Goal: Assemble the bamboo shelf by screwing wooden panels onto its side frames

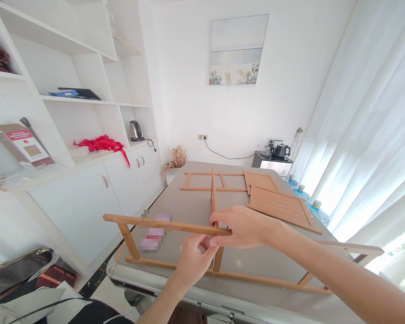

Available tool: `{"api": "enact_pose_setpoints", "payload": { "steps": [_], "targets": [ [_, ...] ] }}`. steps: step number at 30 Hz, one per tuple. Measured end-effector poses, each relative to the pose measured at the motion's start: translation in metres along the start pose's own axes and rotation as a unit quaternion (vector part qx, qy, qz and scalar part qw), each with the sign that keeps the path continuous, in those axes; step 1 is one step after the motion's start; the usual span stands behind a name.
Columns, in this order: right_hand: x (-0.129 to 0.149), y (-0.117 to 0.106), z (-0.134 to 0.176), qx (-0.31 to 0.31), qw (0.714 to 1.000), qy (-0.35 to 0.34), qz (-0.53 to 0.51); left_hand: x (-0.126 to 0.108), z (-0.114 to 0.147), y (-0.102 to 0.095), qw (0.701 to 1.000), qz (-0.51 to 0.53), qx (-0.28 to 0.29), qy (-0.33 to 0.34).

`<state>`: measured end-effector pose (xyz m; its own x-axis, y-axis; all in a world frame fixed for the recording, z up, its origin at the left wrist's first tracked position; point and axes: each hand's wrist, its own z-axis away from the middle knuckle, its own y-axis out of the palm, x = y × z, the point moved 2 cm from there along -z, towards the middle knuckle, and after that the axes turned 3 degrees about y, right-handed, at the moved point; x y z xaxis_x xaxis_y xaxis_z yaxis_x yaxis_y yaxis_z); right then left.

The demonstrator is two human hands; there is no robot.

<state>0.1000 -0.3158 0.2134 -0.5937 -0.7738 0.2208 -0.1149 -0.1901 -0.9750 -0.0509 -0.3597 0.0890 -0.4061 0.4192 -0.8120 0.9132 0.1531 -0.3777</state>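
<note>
A light-brown wooden frame (pixel 185 226) with rails and crosspieces stands on its long side along the near edge of the grey table (pixel 175 207). A narrow wooden piece (pixel 213 193), seen nearly edge-on, meets its upper rail and runs away from me. My right hand (pixel 245 226) is closed around this joint, fingers over the top and thumb below. Just under the rail, my left hand (pixel 195 258) has its thumb and forefinger pinched together near the same joint. Whatever sits between those fingertips is too small or hidden to make out.
Another ladder-like frame (pixel 197 188) lies flat at the table's far side, beside two overlapping wooden panels (pixel 278 204). Pixelated purple and red items (pixel 153 238) lie behind the near frame. White cabinets (pixel 111 189) stand left; water bottles (pixel 315 208) line the curtain side.
</note>
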Motion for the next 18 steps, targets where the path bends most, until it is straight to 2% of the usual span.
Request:
{"api": "enact_pose_setpoints", "payload": {
  "steps": [2,4,8,10,12,14,16,18],
  "targets": [
    [-0.002,0.009,0.001,-0.008,0.999,0.004,0.033,-0.002,0.000,-0.004,0.999,-0.048,0.011,0.008],
    [-0.004,0.016,0.001,-0.016,0.999,0.001,0.050,-0.008,0.003,-0.014,0.996,-0.073,0.049,0.006],
    [-0.005,0.021,0.002,-0.026,0.996,-0.005,0.085,-0.038,0.011,-0.053,0.976,-0.123,0.180,0.022],
    [-0.005,0.022,0.002,-0.030,0.994,-0.009,0.108,-0.057,0.002,-0.075,0.967,-0.152,0.194,0.068],
    [-0.004,0.023,0.002,-0.035,0.991,-0.013,0.131,-0.072,-0.023,-0.090,0.968,-0.187,0.142,0.086],
    [-0.004,0.024,0.002,-0.042,0.987,-0.014,0.155,-0.080,-0.061,-0.092,0.959,-0.254,0.098,0.076],
    [-0.004,0.027,0.002,-0.047,0.982,-0.013,0.183,-0.079,-0.102,-0.078,0.944,-0.290,0.144,0.060],
    [-0.003,0.029,0.003,-0.053,0.976,-0.015,0.211,-0.071,-0.135,-0.056,0.930,-0.277,0.241,0.016]
  ]
}}
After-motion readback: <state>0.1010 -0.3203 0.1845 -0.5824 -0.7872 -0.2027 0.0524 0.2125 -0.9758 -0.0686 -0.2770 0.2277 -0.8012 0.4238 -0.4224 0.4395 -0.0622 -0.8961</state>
